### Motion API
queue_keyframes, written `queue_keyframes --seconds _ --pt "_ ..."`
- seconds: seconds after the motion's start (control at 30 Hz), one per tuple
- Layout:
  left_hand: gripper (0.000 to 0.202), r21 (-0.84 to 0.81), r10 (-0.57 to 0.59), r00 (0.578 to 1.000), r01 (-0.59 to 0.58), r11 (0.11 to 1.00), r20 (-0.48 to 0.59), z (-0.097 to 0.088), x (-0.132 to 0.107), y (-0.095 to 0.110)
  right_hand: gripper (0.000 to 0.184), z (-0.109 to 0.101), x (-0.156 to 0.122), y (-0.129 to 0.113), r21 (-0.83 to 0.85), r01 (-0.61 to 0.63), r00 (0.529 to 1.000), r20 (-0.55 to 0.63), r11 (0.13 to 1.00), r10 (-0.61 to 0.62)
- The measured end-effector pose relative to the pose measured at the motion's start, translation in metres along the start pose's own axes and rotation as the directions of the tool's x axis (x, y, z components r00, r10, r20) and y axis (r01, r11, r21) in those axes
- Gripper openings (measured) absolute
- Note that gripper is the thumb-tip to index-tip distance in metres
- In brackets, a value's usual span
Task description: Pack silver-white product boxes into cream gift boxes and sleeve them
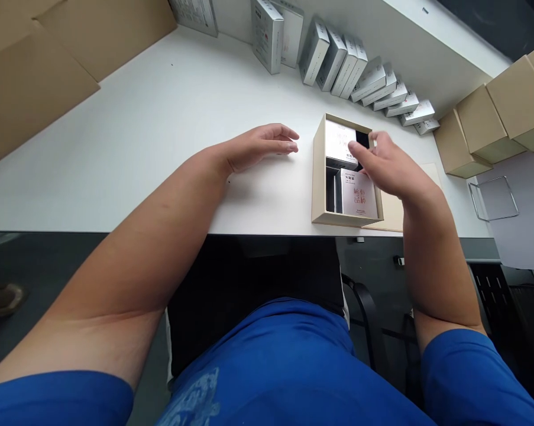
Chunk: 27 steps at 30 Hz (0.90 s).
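The right hand's point(393, 163) thumb lay over the far white carton point(337, 135), its fingers bent at the right wall of the open beige box point(319, 183); whether they pinched anything could not be told. The left hand point(262, 145) hovered left of the box, fingers loosely curled, thumb apart from them, nothing held. So the far carton lay just left of the right fingers, the nearer hand, while the box's long axis ran near to far. The near carton point(359, 195) sat closer to the white table's point(138, 148) near edge; beyond stood a row of slim boxes point(349, 65).
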State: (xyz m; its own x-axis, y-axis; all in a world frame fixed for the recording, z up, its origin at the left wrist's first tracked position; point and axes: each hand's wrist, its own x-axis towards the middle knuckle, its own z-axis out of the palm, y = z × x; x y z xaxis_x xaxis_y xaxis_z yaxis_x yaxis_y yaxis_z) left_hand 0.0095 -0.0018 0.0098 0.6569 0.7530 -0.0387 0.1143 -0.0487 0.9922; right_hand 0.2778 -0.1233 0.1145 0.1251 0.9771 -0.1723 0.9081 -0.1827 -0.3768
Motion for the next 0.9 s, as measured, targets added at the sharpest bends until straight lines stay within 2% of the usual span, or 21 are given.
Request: queue_keyframes --seconds 0.13,0.3,0.37,0.43,0.53,0.6,0.7,0.9 --pt "0.065 0.032 0.005 0.999 -0.006 0.999 0.035 -0.001 0.001 -0.002 0.117 0.002 -0.021 -0.015 -0.129 -0.053 0.991 0.114 0.990 0.068" --pt "0.078 0.128 -0.002 0.996 -0.009 0.992 0.089 -0.001 -0.002 -0.001 0.126 0.001 -0.028 -0.014 -0.045 -0.036 0.983 0.177 0.998 0.043" --pt "0.083 0.196 -0.005 0.996 -0.014 0.980 0.094 -0.001 -0.004 0.000 0.122 -0.003 -0.030 -0.006 0.006 0.007 0.989 0.150 1.000 -0.007" --pt "0.087 0.256 -0.002 0.996 -0.022 0.966 0.094 0.000 -0.005 0.001 0.112 -0.005 -0.033 0.002 0.028 0.041 0.997 0.067 0.999 -0.043" --pt "0.091 0.329 -0.007 0.994 -0.029 0.944 0.106 0.003 -0.008 0.004 0.106 -0.004 -0.041 0.007 -0.007 0.007 0.999 -0.038 1.000 -0.007" --pt "0.093 0.365 -0.017 0.993 -0.027 0.931 0.118 0.004 -0.009 0.007 0.113 0.000 -0.046 0.005 -0.036 -0.046 0.999 -0.026 0.998 0.046" --pt "0.094 0.388 -0.031 0.991 -0.022 0.921 0.128 0.005 -0.008 0.008 0.123 0.006 -0.052 -0.001 -0.045 -0.107 0.993 0.053 0.993 0.109" --pt "0.093 0.398 -0.046 0.991 -0.009 0.917 0.129 0.004 -0.008 0.008 0.129 0.007 -0.057 -0.002 0.054 -0.129 0.984 0.129 0.990 0.122"
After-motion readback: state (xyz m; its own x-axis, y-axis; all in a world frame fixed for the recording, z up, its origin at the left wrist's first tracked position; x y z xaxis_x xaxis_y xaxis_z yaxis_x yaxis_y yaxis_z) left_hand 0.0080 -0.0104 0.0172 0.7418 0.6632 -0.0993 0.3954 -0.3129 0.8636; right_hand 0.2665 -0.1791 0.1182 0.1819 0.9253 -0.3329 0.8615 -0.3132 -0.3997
